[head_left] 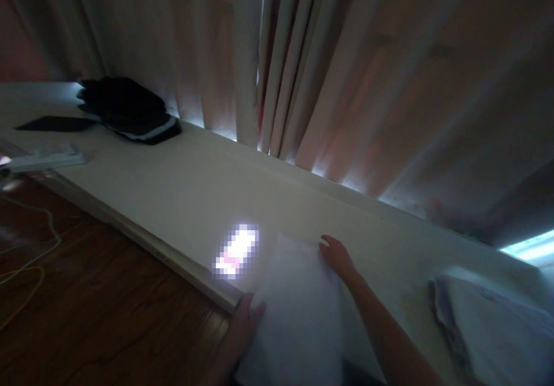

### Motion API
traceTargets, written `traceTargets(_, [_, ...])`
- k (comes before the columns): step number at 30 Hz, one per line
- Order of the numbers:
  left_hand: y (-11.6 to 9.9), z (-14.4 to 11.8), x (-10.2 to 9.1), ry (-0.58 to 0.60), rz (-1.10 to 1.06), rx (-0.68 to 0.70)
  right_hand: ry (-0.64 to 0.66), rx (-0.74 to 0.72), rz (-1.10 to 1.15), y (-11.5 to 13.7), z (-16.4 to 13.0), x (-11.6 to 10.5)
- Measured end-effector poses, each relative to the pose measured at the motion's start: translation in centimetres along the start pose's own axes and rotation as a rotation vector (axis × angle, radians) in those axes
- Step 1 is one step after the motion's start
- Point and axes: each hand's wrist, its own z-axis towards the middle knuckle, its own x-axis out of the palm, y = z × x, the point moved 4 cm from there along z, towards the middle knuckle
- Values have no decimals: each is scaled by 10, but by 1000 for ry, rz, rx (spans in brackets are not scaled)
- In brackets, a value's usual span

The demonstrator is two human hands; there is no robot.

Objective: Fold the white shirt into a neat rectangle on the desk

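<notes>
Fingers of the right hand (336,254) lie spread and flat, pressing on the far right corner of a folded white cloth (294,311). They close on nothing. Fingers of the left hand (246,317) curl over the cloth's near left edge; thumb on top, the rest hidden underneath or out of view, so a light pinch on the cloth as far as can be told.

The cloth lies between the two hands, touching both. Its long axis runs from the person outward, tilted a little to the left at the far end. The right hand sits at the far end, the left hand at the near end. The nearer part of the cloth runs off the bottom of the view.

It rests on a pale tabletop (182,190) whose front edge runs diagonally just left of the left hand; beyond that edge, dark wooden floor (86,293) with thin cables.

Just ahead of the left fingers, a small bright blurred patch (237,251); nothing can be read there. To the right of the right arm, apart from it, a rumpled pile of pale fabric (489,322). Far off to the left, a stack of dark folded items (125,109). Behind everything, closed curtains (346,74), daylight leaking at their hem.

No brands, labels or writing legible; dim light.
</notes>
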Motion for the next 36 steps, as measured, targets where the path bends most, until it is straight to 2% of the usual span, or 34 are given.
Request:
traceTargets(4, [20,8,4,-16,62,-23,31,55,-27,-23,6,12])
traceTargets(6, [15,10,3,18,171,4,26,77,-25,-34,4,13])
traceTargets(9, [-18,15,-8,4,373,94,27,95,5,-44,0,11])
traceTargets(13, [-75,42,-15,-1,415,198,57,56,106,-50,-4,6])
traceTargets(17, [-111,81,3,77,496,249,18,59,199,-58,-6,5])
traceTargets(20, [-126,103,22,105,598,288,-41,113,234,-70,-8,6])
traceTargets(25, [-129,118,41,111,646,320,-102,129,241,-82,-11,8])
traceTargets(29, [-132,131,38,112,633,386,-164,143,216,-82,-8,8])
traceTargets(32, [-139,143,33,64,670,428,-192,142,180,-79,0,10])
traceTargets(34, [-139,142,32,21,719,435,-202,125,150,-73,2,12])
traceTargets(36, [-132,129,35,-13,759,463,-220,96,125,-65,-2,13])
